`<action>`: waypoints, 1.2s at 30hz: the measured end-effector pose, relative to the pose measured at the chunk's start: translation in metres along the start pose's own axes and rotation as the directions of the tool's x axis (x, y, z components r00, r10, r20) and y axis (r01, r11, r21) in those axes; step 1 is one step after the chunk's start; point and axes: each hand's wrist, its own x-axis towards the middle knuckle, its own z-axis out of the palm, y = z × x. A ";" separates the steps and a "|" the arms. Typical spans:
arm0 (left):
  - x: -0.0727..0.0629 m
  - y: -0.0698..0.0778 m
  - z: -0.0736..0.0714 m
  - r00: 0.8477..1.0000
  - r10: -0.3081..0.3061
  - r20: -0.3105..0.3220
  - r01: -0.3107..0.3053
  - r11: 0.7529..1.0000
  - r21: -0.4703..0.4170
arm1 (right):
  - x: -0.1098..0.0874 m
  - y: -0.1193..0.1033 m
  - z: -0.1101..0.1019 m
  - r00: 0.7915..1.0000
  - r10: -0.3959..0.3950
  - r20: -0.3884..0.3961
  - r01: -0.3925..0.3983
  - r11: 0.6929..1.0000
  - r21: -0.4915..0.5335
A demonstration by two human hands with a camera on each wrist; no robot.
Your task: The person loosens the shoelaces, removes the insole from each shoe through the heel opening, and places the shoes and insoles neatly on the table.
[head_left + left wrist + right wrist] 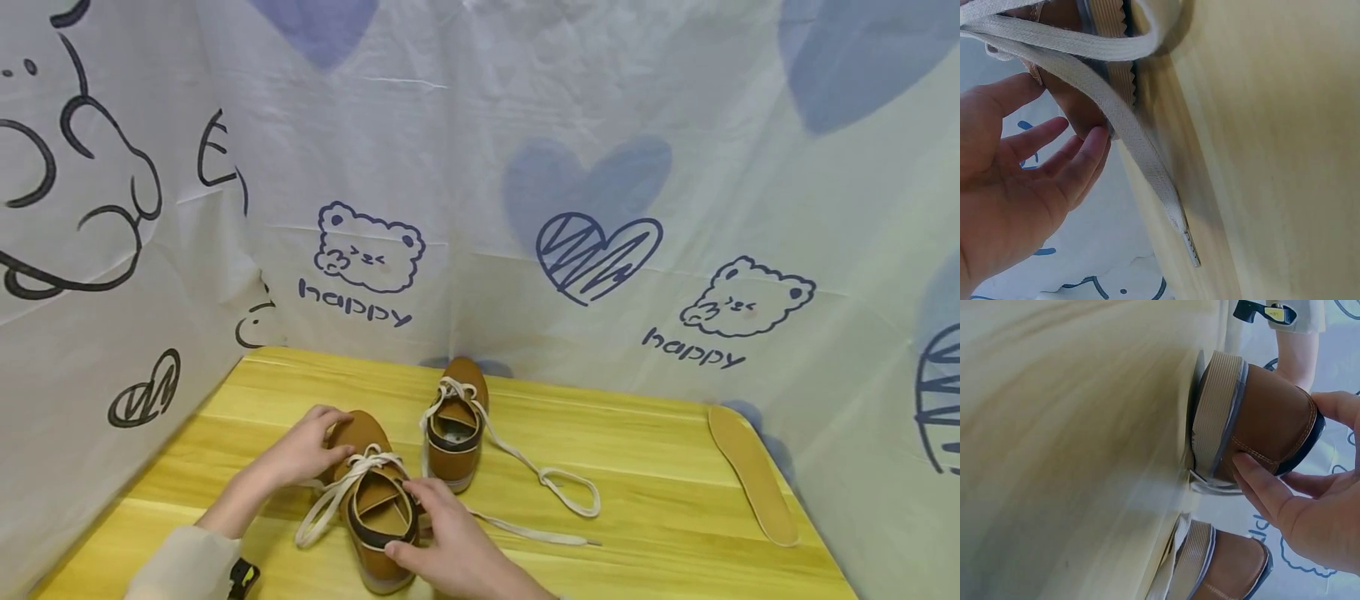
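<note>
A brown lace-up shoe (362,428), its cream shoelace (321,517) tied in a bow, sits on the table with its toe pointing away. My left hand (313,450) holds it by the toe, thumb near the laces and fingertips on the far side. At the heel, my right hand (459,540) grips the collar between thumb and fingers; the right wrist view shows the fingertips against the brown heel (1266,412). One lace end with its metal-looking tip (1191,249) hangs below the left hand.
The matching shoe (465,372) stands farther back to the right, its long loose lace (579,505) trailing across the yellow wood-grain table (645,467). A tan insole (752,477) lies at the right edge. A printed white curtain (480,208) encloses the back and sides.
</note>
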 end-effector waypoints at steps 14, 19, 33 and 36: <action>-0.018 0.021 0.000 0.995 0.063 0.079 -0.067 0.997 0.048 | -0.020 0.030 -0.035 0.986 -0.115 0.121 0.084 0.968 0.235; -0.024 0.024 0.001 0.992 0.039 0.121 -0.045 0.998 0.049 | -0.033 0.042 -0.051 0.972 -0.152 0.182 0.092 0.950 0.299; -0.035 0.040 0.006 0.964 0.099 0.248 -0.087 0.994 -0.059 | -0.066 0.073 -0.085 0.955 -0.187 0.230 0.123 0.956 0.267; -0.035 0.046 0.011 0.956 0.116 0.269 -0.103 0.993 -0.064 | -0.074 0.080 -0.095 0.955 -0.187 0.230 0.111 0.945 0.307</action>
